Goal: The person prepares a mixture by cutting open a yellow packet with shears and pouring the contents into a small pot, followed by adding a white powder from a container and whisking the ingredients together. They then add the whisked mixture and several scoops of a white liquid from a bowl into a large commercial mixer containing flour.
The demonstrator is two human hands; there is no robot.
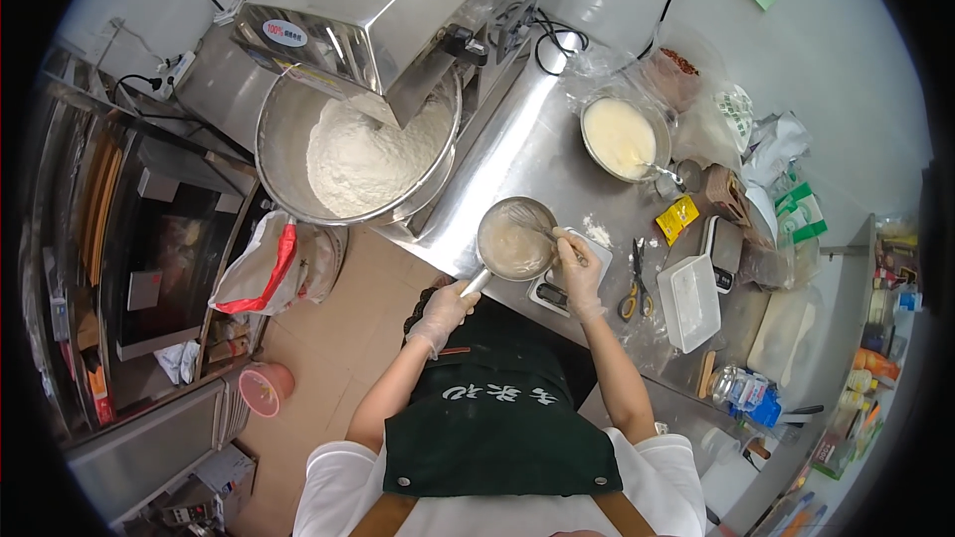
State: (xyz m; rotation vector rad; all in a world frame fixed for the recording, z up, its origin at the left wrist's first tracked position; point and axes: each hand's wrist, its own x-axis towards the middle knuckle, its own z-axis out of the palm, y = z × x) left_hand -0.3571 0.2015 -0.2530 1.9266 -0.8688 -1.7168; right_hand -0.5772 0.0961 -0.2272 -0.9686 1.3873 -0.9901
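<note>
My left hand (pixel 440 315), in a clear glove, is closed round the handle of a small metal saucepan (pixel 505 266). The pan holds a cloudy, pale liquid. In my gloved right hand (pixel 581 273) is a wire whisk (pixel 532 224), its wires dipping into that liquid. A kitchen scale (pixel 550 295) lies partly under the pan and my right hand. Up and to the left, a large steel mixer bowl (pixel 269 164) holds a heap of white flour (pixel 368 159).
The big mixer (pixel 378 0) stands at the back left. On the steel table (pixel 497 169) are a bowl of creamy liquid (pixel 619 134), scissors (pixel 635 288), a yellow packet (pixel 676 220), a white tray (pixel 689 303) and a second scale (pixel 722 251). A pink bucket (pixel 265 390) stands on the floor.
</note>
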